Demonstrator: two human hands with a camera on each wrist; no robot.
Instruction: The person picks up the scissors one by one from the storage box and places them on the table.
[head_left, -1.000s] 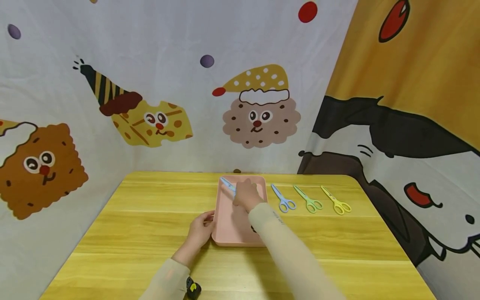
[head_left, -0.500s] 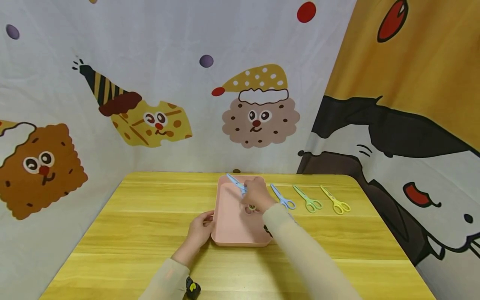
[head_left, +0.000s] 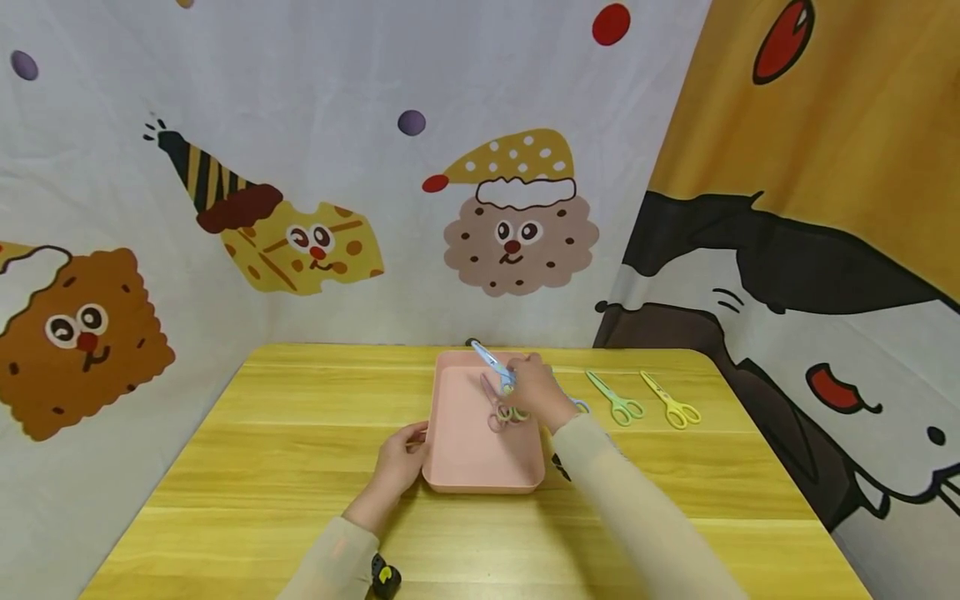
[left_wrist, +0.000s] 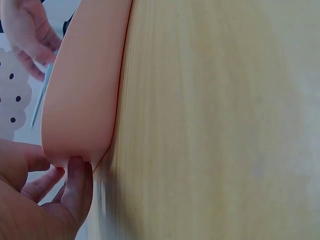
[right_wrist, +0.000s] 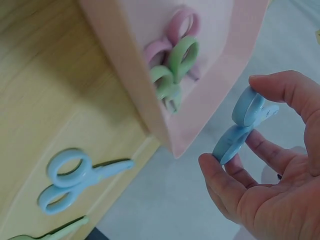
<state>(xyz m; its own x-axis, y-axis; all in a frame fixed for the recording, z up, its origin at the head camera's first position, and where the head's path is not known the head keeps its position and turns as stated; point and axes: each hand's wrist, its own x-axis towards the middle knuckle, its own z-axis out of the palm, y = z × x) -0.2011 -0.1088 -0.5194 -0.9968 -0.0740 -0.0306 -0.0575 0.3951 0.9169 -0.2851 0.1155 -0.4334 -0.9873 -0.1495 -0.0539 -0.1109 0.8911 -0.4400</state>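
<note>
My left hand grips the near left side of a pink tray; in the left wrist view, fingers and thumb pinch the tray's wall. Above the tray's far right part, my right hand holds light blue scissors, blades pointing far left. In the right wrist view, thumb and fingers pinch the blue scissors' handle loops. Inside the tray lie pink scissors and green scissors, handles crossing. My right hand partly hides the green pair in the head view.
Right of the tray on the wooden table lie a second pair of blue scissors, mostly covered in the head view, another green pair and yellow scissors. A patterned curtain hangs behind the table.
My right hand has lifted and moved right with the blue scissors, uncovering the pink and green scissors in the tray. My left hand has stayed on the tray's side.
</note>
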